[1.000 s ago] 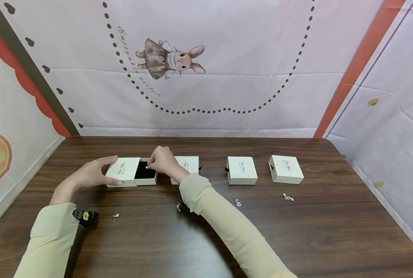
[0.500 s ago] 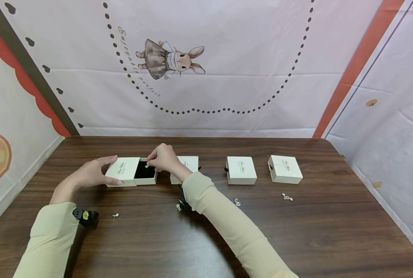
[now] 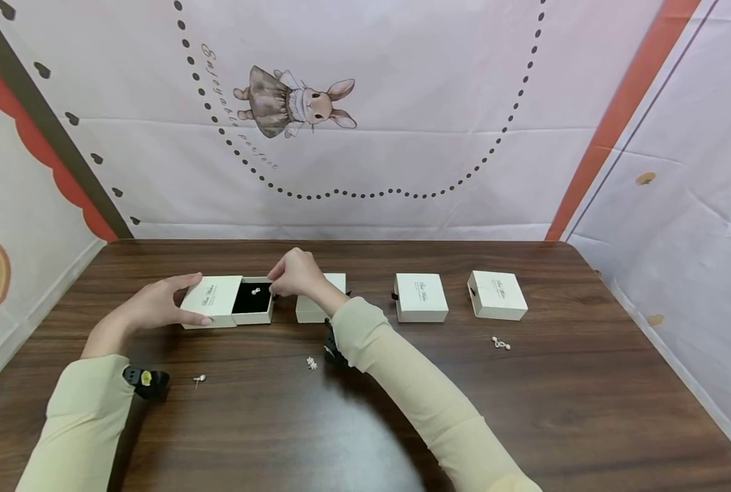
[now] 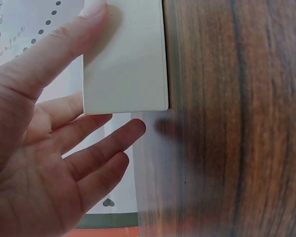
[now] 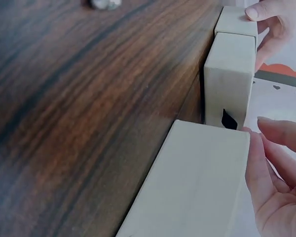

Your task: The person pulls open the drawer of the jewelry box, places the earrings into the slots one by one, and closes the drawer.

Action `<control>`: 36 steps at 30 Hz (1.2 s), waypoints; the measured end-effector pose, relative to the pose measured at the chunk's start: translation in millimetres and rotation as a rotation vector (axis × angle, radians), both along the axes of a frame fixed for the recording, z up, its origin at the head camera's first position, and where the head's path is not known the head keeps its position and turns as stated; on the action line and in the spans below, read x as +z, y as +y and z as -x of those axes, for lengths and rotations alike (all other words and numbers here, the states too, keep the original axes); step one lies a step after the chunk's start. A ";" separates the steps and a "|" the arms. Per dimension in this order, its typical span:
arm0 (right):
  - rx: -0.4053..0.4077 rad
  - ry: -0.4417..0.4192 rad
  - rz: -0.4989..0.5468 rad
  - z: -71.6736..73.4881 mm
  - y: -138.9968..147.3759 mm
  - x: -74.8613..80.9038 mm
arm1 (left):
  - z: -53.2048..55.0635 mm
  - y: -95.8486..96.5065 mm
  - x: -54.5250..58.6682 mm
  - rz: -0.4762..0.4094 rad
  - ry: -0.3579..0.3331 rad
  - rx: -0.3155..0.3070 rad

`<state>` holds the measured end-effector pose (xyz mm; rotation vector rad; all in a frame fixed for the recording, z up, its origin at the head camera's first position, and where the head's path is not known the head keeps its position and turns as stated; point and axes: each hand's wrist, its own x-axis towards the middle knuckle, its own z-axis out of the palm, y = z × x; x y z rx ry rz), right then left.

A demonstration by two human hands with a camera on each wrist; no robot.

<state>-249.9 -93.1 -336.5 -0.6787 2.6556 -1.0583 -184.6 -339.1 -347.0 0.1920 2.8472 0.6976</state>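
Note:
My left hand holds a small white jewelry box at the far left, thumb on its near side and fingers behind; the left wrist view shows the thumb against the box wall. Its drawer is slid out to the right, baring a black insert. On that insert lies a small silvery earring. My right hand is just beyond the drawer's right end. In the right wrist view its thumb and fingers stand apart, near the drawer's black pull tab, with nothing visible between them.
A second white box sits partly behind my right hand. Two more boxes stand to the right. A pearl earring, flower-shaped earrings and pearl-tipped earrings lie on the wooden table.
My right hand has let go of the earring and moved right, away from the insert, where the earring now lies. The left hand keeps its hold. The right sleeve now covers one earring piece.

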 end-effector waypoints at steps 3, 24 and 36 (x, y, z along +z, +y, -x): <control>-0.002 0.024 -0.047 2.0 1.2 0.5 | 0.1 -0.4 1.7 0.006 -0.001 0.001; -0.065 -0.231 0.070 -7.1 -10.9 -5.1 | 1.4 -3.3 -0.1 0.021 -0.004 0.012; -0.079 -0.225 0.060 -9.7 -17.2 -11.3 | 0.8 1.0 -0.4 0.021 0.004 0.004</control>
